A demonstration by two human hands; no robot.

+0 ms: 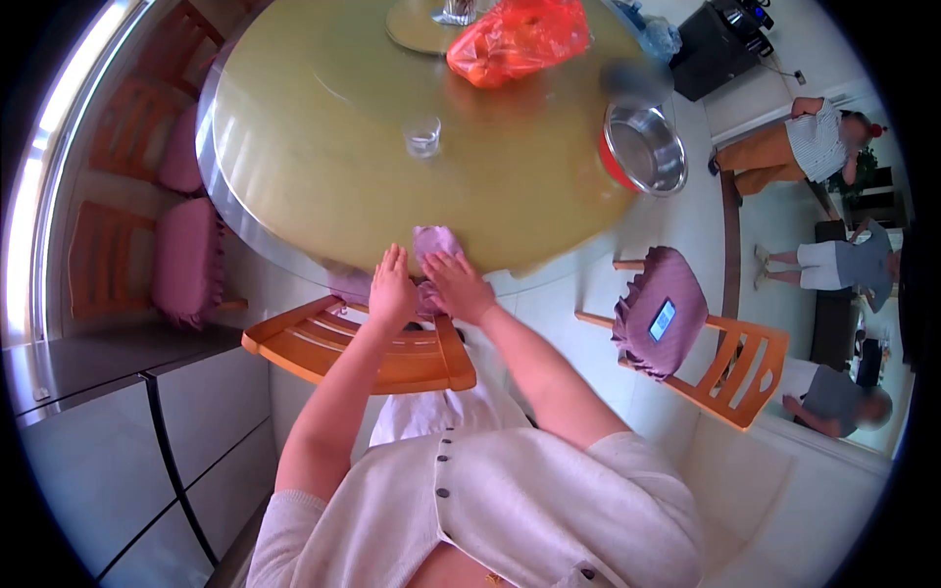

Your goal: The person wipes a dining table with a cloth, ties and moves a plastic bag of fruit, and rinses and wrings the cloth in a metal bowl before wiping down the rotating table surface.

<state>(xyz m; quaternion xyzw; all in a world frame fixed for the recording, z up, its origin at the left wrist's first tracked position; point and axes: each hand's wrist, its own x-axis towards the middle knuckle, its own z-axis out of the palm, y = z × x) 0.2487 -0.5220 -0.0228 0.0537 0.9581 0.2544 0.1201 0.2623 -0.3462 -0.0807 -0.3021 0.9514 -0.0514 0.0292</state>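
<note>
A purple cloth (433, 240) lies on the near edge of the round table (323, 176), part of it hanging toward the chair. My right hand (457, 287) rests on the cloth with its fingers spread flat. Beside it, my left hand (392, 287) is stretched out at the table edge, fingers straight and nothing visible in its grasp. A small clear glass (422, 136) stands on the table beyond the cloth.
Close in front is a wooden chair (363, 343). A metal bowl (647, 150) sits at the table's right edge, a red bag (520, 41) farther back. A phone (663, 319) lies on the right chair's purple cushion (686, 294). Several people are at the right.
</note>
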